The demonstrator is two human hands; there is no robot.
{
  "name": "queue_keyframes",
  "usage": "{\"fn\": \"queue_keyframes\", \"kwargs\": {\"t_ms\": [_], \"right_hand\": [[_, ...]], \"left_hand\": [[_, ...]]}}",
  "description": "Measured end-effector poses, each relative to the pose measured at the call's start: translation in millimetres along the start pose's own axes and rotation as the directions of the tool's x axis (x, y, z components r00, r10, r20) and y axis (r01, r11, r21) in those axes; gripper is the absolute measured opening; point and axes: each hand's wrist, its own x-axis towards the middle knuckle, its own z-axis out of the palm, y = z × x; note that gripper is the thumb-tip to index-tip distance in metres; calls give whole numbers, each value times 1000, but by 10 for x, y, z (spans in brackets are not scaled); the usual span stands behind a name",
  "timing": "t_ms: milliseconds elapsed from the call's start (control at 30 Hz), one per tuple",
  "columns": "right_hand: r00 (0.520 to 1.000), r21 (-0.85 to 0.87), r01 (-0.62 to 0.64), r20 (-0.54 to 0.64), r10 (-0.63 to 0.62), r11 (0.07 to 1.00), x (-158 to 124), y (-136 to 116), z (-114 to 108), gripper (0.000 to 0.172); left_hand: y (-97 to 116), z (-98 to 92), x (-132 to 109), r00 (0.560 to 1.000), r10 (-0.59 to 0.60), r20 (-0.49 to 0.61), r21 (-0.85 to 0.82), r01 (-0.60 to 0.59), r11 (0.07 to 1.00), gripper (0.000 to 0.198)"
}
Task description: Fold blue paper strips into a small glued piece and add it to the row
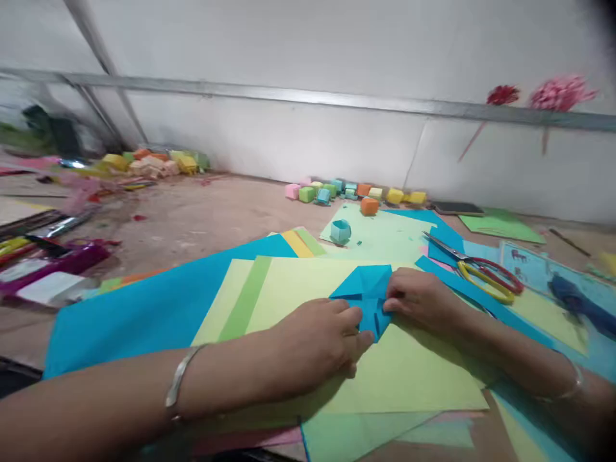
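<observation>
A partly folded piece of blue origami paper [369,282] lies on a pale yellow sheet [409,378], with creases and raised flaps showing. My left hand [320,340] rests on its lower left part, fingers bent and pressed on the paper. At the right edge, my right hand [418,295] pinches a flap between thumb and fingers. The parts of the paper beneath my fingers are hidden. Just beyond it stands a small open light-blue paper box [341,231], and an orange paper cube [369,206] sits farther back.
Scissors [486,273] with red and yellow handles lie to the right, near a dark blue tool [577,301]. A large blue sheet [144,301] spreads left. Paper cubes [307,194] line the wall. A purple tape dispenser [72,260] stands far left. Paper flowers [561,94] hang at the rail.
</observation>
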Motion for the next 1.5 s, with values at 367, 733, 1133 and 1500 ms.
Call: {"fn": "queue_keyframes", "kwargs": {"t_ms": [367, 733, 1133, 1500], "right_hand": [[998, -149, -59, 2, 60, 987, -14, -45, 117, 39], [965, -116, -233, 97, 245, 965, 68, -105, 73, 39], [963, -124, -249, 74, 259, 961, 48, -72, 106, 34], [967, -130, -210, 118, 225, 969, 56, -60, 68, 44]], "left_hand": [[-36, -119, -17, 997, 9, 79, -17, -8, 1000, 20], [6, -113, -14, 1000, 7, 30, -136, -3, 991, 16], [32, 143, 103, 998, -63, -22, -32, 62, 998, 38], [24, 134, 89, 998, -55, -30, 8, 55, 998, 36]]}}
